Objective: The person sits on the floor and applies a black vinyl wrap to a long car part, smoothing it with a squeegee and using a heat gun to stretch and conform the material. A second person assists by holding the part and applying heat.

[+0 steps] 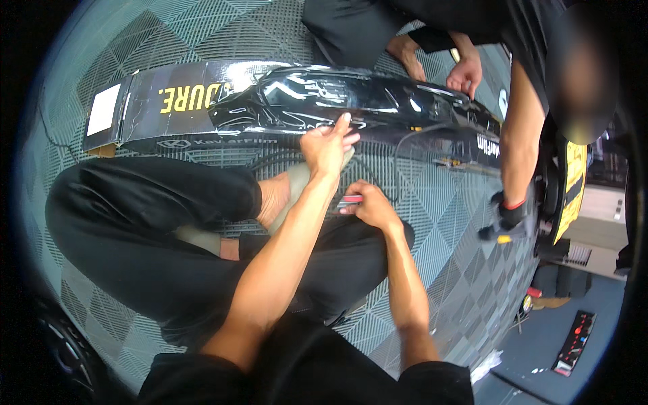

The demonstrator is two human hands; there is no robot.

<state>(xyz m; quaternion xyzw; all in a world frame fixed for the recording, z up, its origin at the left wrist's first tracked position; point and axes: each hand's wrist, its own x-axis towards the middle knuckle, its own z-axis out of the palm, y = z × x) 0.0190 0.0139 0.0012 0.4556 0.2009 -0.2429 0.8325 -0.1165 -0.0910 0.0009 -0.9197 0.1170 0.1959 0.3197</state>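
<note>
A long, glossy black panel [324, 93] lies on a long dark cardboard box [145, 101] in front of me. My left hand [325, 147] is at the panel's near edge. Its index finger is stretched toward the black surface, the other fingers are loosely bent, and I see nothing held in it. Closer to me, over my shin, my right hand [372, 206] is closed on a small, flat red and grey tool [350, 200]. The fingers cover part of that tool, so its exact kind is unclear.
Across the box crouches another person, one hand [466, 75] at the panel's right end. Their other arm reaches down to a dark tool with a yellow part [506, 223]. A thin cable [398, 152] runs beside the box over grey floor tiles [466, 270].
</note>
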